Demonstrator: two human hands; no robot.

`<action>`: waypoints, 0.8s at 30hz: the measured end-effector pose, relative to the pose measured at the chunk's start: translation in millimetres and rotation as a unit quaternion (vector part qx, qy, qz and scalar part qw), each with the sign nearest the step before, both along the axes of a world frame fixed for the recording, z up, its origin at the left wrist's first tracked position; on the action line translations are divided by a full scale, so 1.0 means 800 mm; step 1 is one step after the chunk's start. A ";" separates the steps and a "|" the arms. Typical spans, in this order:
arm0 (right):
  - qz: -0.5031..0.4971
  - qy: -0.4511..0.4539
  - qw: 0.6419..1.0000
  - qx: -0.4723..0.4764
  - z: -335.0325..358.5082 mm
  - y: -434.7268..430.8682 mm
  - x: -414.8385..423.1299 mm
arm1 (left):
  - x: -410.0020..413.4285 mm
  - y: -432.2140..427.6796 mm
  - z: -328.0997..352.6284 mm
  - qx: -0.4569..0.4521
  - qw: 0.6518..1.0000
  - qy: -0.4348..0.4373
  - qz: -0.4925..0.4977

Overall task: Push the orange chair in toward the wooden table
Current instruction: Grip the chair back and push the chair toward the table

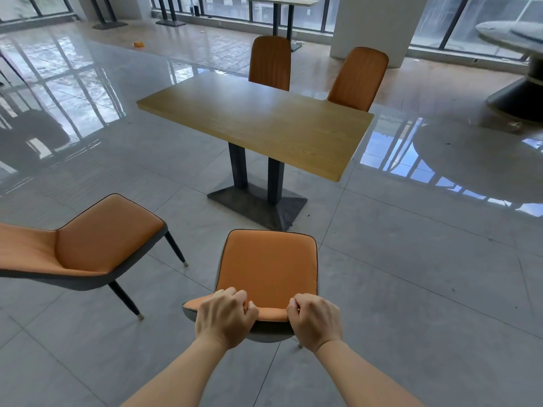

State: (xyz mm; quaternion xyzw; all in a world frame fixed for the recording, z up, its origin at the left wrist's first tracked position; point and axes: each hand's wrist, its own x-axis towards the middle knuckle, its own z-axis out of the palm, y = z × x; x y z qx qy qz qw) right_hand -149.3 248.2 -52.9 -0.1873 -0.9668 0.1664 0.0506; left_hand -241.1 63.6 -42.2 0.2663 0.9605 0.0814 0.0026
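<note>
Here, in the head view, both hands grip the top edge of the chair (269, 268), on its backrest. The left hand (224, 317) has its fingers curled over that edge left of the middle. The right hand (314, 321) is curled over it just to the right, and a strip of orange shows between the two. Both forearms reach in from the bottom of the frame.

The chair stands on the grey tiled floor (411, 274) with its seat pointing toward the tabletop (264, 121). It stands out from the tabletop and not under it. The front of the seat lies close by the near corner of the dark base (257, 204); whether they touch cannot be told.

A side chair (97, 242), also orange, stands to the left, turned at an angle and well apart from the tabletop. Beyond the tabletop, two far chairs (270, 63) stand with their backs rising above its far edge. A round table (514, 33) sits at the right edge of the frame. A high table (282, 1) stands by the windows at the back. A small orange scrap (138, 44) lies on the floor far to the left.
</note>
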 end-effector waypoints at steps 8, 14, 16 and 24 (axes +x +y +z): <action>-0.026 -0.018 0.999 -0.001 -0.001 0.030 -0.086 | -0.089 0.035 0.001 0.008 1.000 -0.004 -0.023; -0.053 -0.036 0.998 -0.001 -0.001 0.054 -0.137 | -0.146 0.059 0.006 -0.009 0.998 -0.032 -0.049; -0.064 -0.042 0.997 -0.009 0.002 0.058 -0.154 | -0.164 0.064 0.007 -0.007 0.998 -0.034 -0.059; -0.085 -0.054 0.995 -0.016 0.002 0.066 -0.195 | -0.215 0.076 0.009 -0.007 0.996 -0.031 -0.086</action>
